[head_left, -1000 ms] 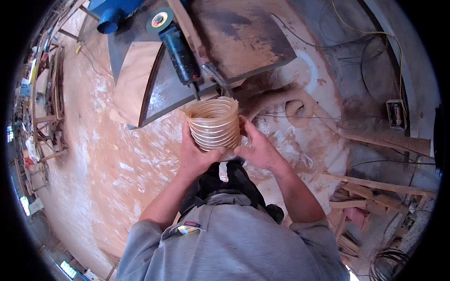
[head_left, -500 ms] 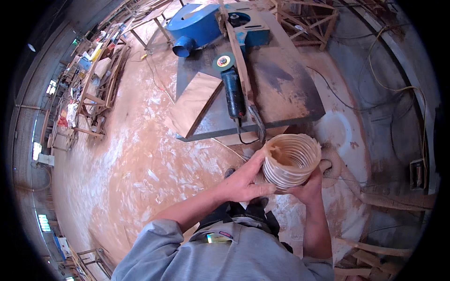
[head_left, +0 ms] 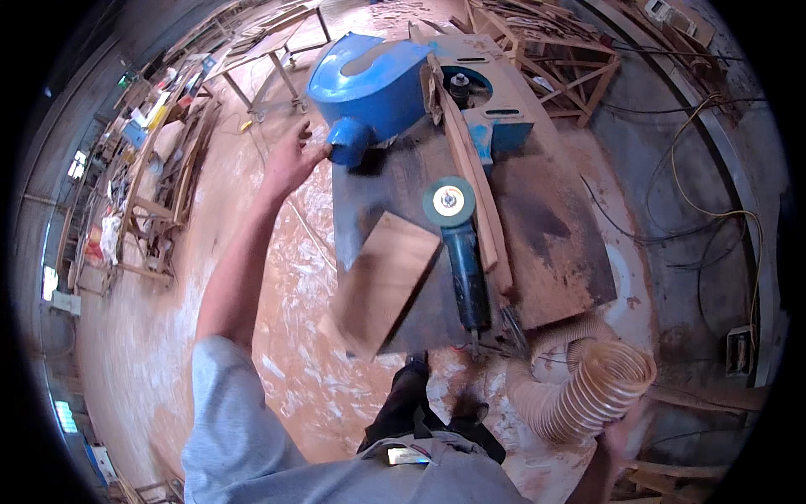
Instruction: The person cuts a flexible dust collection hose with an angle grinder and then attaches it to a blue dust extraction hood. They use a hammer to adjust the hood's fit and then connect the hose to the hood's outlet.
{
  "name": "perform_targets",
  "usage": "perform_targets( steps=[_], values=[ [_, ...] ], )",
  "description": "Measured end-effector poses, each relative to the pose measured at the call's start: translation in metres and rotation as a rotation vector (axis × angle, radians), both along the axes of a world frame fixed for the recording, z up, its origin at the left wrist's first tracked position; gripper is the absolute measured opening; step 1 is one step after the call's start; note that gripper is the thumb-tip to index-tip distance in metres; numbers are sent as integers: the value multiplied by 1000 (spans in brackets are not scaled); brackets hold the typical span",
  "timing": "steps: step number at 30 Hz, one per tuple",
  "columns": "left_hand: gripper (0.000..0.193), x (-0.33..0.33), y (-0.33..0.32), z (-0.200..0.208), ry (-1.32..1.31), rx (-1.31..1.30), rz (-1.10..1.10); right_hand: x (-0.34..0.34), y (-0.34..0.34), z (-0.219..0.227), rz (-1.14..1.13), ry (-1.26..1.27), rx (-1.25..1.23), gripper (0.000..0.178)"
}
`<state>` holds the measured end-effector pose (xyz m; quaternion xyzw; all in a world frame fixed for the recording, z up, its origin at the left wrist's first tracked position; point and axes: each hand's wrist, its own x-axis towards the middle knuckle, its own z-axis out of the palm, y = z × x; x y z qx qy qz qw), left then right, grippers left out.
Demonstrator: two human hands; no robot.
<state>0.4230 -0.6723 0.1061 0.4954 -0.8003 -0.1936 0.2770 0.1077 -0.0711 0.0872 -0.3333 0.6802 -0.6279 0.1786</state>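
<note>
My left hand [head_left: 292,161] reaches far forward with its fingers apart. It is at the round spout [head_left: 349,141] of a blue metal dust hood [head_left: 369,84], and a fingertip seems to touch the rim. Low on the right, my right hand [head_left: 617,435] is wrapped round a ribbed, translucent dust hose [head_left: 594,399]; the hose partly hides the fingers. The hose's open end tilts up and to the right, apart from the spout. The hood rests on a dark machine table [head_left: 546,235], beside an upright spindle [head_left: 459,84].
An angle grinder [head_left: 467,277] with a green disc lies on the table against a long wooden fence [head_left: 470,160]. A plywood board [head_left: 388,281] overhangs the near left edge. Cables [head_left: 714,218] trail on the right. Cluttered racks [head_left: 151,181] stand at left, a wooden frame [head_left: 571,76] behind.
My left hand has let go of the hose and stretched forward to the spout. My right hand has carried the hose down and to the right. The table now appears nearer.
</note>
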Motion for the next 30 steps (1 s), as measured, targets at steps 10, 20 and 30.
perform_targets(
  steps=[10,20,30],
  values=[
    [87,-97,-167,-13,-563,-297,-292,-2,32,5,-304,-176,308,102],
    [114,-119,-215,-26,-627,-167,-418,17,-22,3,-381,-284,258,116],
    [100,-83,-176,-11,-478,-198,-446,12,-36,-5,-382,-285,297,112]
  ],
)
